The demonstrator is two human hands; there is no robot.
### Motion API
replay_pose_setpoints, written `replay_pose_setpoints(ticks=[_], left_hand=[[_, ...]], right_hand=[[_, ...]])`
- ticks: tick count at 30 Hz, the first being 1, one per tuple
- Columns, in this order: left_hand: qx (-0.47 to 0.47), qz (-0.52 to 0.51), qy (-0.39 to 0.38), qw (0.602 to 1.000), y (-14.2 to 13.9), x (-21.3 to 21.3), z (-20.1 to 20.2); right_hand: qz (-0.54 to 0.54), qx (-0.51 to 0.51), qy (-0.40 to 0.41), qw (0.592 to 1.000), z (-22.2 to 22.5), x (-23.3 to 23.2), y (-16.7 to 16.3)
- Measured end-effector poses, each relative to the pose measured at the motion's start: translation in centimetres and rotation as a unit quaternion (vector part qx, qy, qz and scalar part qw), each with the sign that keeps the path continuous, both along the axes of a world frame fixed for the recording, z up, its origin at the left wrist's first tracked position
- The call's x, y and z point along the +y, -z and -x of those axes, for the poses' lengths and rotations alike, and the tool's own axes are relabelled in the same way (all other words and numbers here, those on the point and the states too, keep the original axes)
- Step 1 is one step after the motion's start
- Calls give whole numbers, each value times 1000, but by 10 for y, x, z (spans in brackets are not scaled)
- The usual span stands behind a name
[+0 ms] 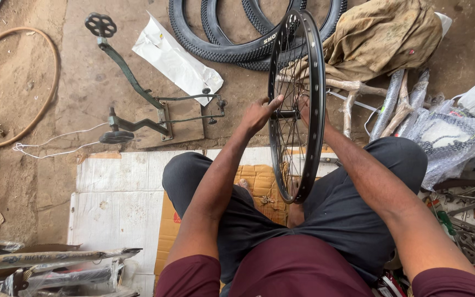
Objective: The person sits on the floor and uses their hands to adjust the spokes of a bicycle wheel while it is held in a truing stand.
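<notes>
Gripping upright black wheel rim [298,104], left hand [259,113], right hand [305,110], at hub.

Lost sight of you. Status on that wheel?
Both hands at hub: left hand, right hand. Black wheel upright between knees. Tyres lie beyond, clear.

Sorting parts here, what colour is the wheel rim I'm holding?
Black, spokes included. The wheel rim shows best in the head view.
</notes>
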State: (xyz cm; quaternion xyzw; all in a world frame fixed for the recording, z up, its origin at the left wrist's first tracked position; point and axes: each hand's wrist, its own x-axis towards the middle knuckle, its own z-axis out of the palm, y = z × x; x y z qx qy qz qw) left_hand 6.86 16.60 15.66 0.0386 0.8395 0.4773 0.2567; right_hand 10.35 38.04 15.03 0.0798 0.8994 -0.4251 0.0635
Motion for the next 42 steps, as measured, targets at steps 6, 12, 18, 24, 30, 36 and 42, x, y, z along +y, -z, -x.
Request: replay_pose_setpoints(ticks=[6,12,18,24,30,36,42], left_hand=[[-4,-21,-7,1000,-6,-4,-4],[31,-11,17,999,-14,-11,-3],[47,28,33,998,-10,-15,0],[138,96,52,984,-3,-20,-2],[195,124,61,971,-15,-23,-12],[224,128,84,963,-25,-26,-13],[249,139,103,953,-17,-26,-15]], right_hand=[[-36,-30,17,999,-10,2,-2],[-71,81,-44,993,2,7,-1],[20,6,-64,998,7,8,-2],[-74,135,-140,978,3,13,5],[-36,92,-143,985,2,12,0],[-83,97,-166,978,0,12,-11],[-73,86,-185,976,-7,10,-21]])
